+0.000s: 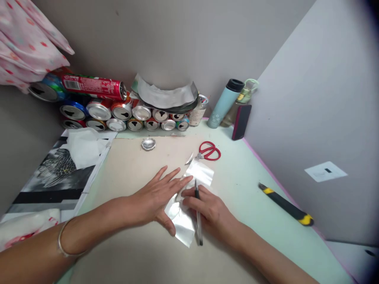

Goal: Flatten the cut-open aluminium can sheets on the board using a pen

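Observation:
A shiny silver metal sheet (pixel 184 225) lies at a slant on the beige board (pixel 124 157). My left hand (pixel 156 195) is spread flat over the sheet's left side, fingers apart. On the sheet's right side is my right hand (pixel 209 207), its fingers bent and pressed together near the sheet's middle. A black and clear pen (pixel 199 225) lies across the right hand's fingers, its tip pointing away from me. What the right fingertips press on is partly hidden. Red-handled scissors (pixel 209 151) rest just beyond the sheet, beside a thin metal scrap (pixel 189 159).
Stacked drink cans (pixel 117 125) line the back wall, with curved metal sheets (pixel 166 96) on top. A blue bottle (pixel 223 104) and a phone (pixel 242 122) stand back right. A yellow-black cutter (pixel 286 205) lies right; a small metal dish (pixel 148 144) sits behind my left hand.

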Demonstrator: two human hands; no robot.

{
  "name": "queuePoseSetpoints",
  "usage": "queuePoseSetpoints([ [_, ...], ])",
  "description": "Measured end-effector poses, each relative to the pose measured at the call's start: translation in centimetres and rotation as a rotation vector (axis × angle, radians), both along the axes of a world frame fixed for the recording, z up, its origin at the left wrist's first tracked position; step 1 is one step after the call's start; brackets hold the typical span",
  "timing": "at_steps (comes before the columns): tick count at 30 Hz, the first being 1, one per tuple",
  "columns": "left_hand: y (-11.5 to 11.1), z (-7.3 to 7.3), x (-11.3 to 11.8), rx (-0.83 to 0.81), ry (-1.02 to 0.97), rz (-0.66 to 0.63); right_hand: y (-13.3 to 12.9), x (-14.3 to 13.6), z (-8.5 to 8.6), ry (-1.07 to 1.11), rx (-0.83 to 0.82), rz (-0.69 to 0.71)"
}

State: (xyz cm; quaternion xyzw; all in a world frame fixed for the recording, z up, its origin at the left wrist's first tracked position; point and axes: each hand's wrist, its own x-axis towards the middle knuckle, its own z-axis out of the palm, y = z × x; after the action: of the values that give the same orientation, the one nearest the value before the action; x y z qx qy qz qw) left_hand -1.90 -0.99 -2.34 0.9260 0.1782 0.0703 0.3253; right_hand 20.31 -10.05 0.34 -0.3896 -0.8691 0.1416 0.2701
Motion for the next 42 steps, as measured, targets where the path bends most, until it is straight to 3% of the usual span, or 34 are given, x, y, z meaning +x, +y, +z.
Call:
queuePoseSetpoints([
  [6,-0.1,0.2,-0.4,-0.028,0.0,0.012,-0.6,-1.8,0.8,0.089,-0.154,0.155],
  [15,0.0,3.7,-1.2,-0.091,0.102,-0.046,-2.1,-2.4,1.0,0.165,-0.279,0.197],
  [22,-0.4,2.8,-0.9,0.016,0.119,-0.004,-4.1,-2.3,1.1,0.179,-0.301,0.156],
  [27,-0.5,3.3,-0.8,0.001,0.11,0.0,-5.2,-1.9,0.8,0.217,-0.336,0.214],
  [31,-0.6,2.9,-0.7,-0.01,0.079,0.037,-5.5,-0.9,2.8,0.134,-0.415,0.314],
  [33,-0.6,2.3,-0.7,0.012,0.049,0.054,-5.4,0.3,4.6,0.041,-0.461,0.239],
  [34,-0.6,2.0,-0.6,0.021,0.036,0.057,-5.2,1.1,5.5,0.019,-0.454,0.138],
  [37,-0.6,1.8,-0.6,0.013,0.017,0.057,-4.3,4.6,7.2,-0.011,-0.37,-0.046],
  [42,-0.6,2.6,-0.9,-0.054,0.031,0.011,-1.6,10.6,6.2,-0.343,-0.061,-0.386],
])
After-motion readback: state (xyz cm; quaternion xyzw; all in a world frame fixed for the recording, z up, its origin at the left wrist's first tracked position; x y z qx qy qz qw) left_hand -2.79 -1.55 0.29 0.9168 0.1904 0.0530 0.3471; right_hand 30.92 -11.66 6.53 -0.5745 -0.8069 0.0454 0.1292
